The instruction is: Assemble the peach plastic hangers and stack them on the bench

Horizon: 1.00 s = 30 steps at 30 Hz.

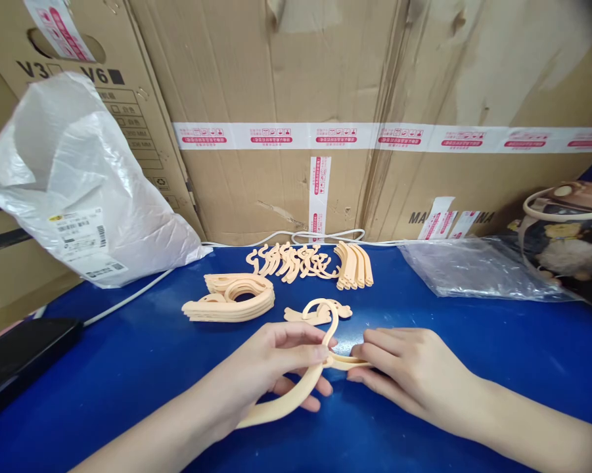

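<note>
A cream plastic folding hanger [296,397] is held between both hands, its hook pointing up and away from me. My left hand [276,358] pinches it near the joint under the hook, thumb on top and lower fingers spread beneath. My right hand [414,368] grips the right arm of the hanger, whose outer end is hidden by the fingers. Just beyond the hook lie a few loose hanger pieces [308,317]. Left of them sits a stack of folded hangers [231,309].
Loose hooks [288,261] and a pile of hanger arms [355,266] lie at the back of the blue table [473,394]. A white bag [89,190], a black phone-like device [24,361], a clear plastic bag [473,269] and cartons [276,79] surround the work area.
</note>
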Motion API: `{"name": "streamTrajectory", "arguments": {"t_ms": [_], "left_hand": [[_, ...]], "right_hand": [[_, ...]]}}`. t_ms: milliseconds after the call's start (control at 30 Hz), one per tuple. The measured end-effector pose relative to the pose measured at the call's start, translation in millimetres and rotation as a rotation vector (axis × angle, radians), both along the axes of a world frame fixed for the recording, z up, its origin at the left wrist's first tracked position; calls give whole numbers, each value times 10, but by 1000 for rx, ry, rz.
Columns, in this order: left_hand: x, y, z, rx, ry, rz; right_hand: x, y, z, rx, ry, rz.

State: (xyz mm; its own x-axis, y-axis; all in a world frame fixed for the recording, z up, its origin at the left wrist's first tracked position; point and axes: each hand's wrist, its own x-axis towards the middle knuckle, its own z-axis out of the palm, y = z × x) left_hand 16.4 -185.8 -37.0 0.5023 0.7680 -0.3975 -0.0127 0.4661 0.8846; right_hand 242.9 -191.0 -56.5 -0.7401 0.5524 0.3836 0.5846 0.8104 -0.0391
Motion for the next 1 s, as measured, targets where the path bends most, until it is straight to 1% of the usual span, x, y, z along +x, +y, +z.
{"name": "streamTrajectory", "arguments": {"t_ms": [67,133,200,267,467,833,1000], "left_hand": [[-8,0,16,-13,-12,4],[-16,-1,21,-57,-28,19],[-25,-3,11,-99,-40,30],[-32,-6,-6,-107,-41,23],[-33,-7,-6,-46,-27,-7],[-3,-3,65,94,80,-8],[1,-12,59,111,83,5]], "right_hand": [[6,-2,4,28,3,1],[12,-5,6,46,0,3],[15,-7,9,61,-4,6],[14,-7,14,76,-5,7],[13,-24,32,107,1,-5],[-10,-74,54,22,-20,-15],[-16,-91,12,48,-52,-22]]}}
